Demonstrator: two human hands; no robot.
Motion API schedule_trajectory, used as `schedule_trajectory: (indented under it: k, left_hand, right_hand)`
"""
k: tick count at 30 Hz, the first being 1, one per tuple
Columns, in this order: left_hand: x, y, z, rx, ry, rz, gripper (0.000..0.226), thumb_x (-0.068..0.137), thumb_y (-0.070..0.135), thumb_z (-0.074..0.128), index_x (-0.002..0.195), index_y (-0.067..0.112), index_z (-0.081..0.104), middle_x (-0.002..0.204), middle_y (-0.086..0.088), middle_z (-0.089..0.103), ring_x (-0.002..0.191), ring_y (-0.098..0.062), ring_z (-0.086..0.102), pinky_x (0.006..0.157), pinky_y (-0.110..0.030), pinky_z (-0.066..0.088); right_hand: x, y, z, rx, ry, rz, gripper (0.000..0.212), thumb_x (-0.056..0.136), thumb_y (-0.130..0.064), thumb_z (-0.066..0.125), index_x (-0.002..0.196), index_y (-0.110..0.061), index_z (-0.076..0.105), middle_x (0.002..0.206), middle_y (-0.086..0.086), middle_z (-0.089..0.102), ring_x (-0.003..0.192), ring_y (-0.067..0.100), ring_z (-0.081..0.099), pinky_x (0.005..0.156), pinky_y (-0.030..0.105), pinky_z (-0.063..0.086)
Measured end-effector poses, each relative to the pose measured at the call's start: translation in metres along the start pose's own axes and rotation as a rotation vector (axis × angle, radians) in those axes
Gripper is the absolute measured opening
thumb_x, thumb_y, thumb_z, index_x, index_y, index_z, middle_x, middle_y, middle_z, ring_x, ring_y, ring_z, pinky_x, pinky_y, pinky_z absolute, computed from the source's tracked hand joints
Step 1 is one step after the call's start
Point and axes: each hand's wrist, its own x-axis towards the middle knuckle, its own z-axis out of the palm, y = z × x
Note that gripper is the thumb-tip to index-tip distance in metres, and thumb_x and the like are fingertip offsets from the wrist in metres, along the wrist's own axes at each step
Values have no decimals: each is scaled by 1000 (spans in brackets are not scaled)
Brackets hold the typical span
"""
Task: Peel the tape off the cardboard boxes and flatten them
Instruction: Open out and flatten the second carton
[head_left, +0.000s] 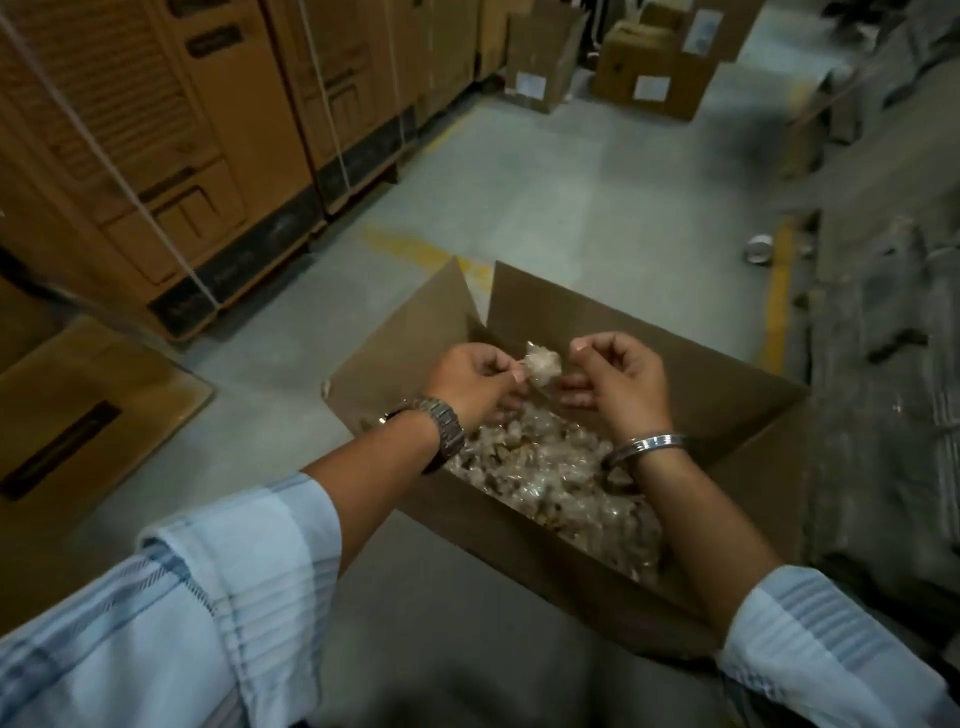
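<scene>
- One box (727, 410), cardboard, open, flaps raised, standing on the floor (545, 197).
- One heap (545, 467) of crumpled tape, lying inside the box.
- One wad (543, 366) of crumpled tape, held above the box between both hands.
- Left hand (470, 382): fingers curled, tips pinching the wad's left edge; watch (447, 431) on the wrist.
- Right hand (618, 382): fingers curled, thumb and forefinger tips pressed together just right of the wad; whether they grip any tape cannot be told; bangle (649, 447) on the wrist.
- Several tall cartons (208, 130), strapped, along the left.
- One roll (758, 249) on the floor, far right.
</scene>
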Motion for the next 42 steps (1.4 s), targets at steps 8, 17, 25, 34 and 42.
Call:
schedule_trajectory:
  k: [8, 17, 25, 34, 42]
  left_hand:
    - [17, -10, 24, 39, -136, -43, 22, 97, 17, 65, 118, 18, 70, 108, -3, 75, 98, -13, 73, 87, -35, 60]
    - [-28, -24, -99, -10, 67, -93, 10, 97, 16, 64, 100, 20, 72, 109, -8, 76, 92, -19, 71, 85, -38, 55]
    - [-159, -91, -302, -116, 511, -131, 13, 98, 19, 63, 108, 17, 71, 109, -4, 76, 86, -15, 70, 78, -32, 54]
    - [-349, -231, -430, -319, 970, -256, 16, 97, 19, 65, 105, 7, 72, 102, -9, 75, 90, -22, 67, 73, -29, 51]
    - [-367, -360, -488, 131, 1035, -385, 39, 88, 35, 74, 125, 28, 64, 131, 6, 54, 113, -11, 54, 93, -28, 46]
  right_hand:
    - [13, 21, -43, -107, 214, 7, 16, 92, -19, 70, 78, -17, 64, 78, 4, 65, 61, 10, 56, 53, 28, 51]
    - [-17, 22, 89, -102, -170, 26, 14, 93, -16, 69, 80, -10, 66, 66, 3, 61, 60, 17, 55, 49, 26, 45]
    - [-133, -9, 310, -261, -768, -108, 10, 91, -18, 69, 83, -13, 67, 72, 1, 64, 62, 15, 62, 49, 27, 48]
    - [-297, 16, 515, -478, -1226, -301, 8, 90, -25, 71, 90, -17, 70, 82, -7, 68, 82, 18, 68, 74, 38, 56]
    - [-339, 107, 615, -1036, -1236, -737, 66, 85, -53, 69, 142, -28, 47, 141, 2, 48, 127, 26, 46, 100, 41, 48]
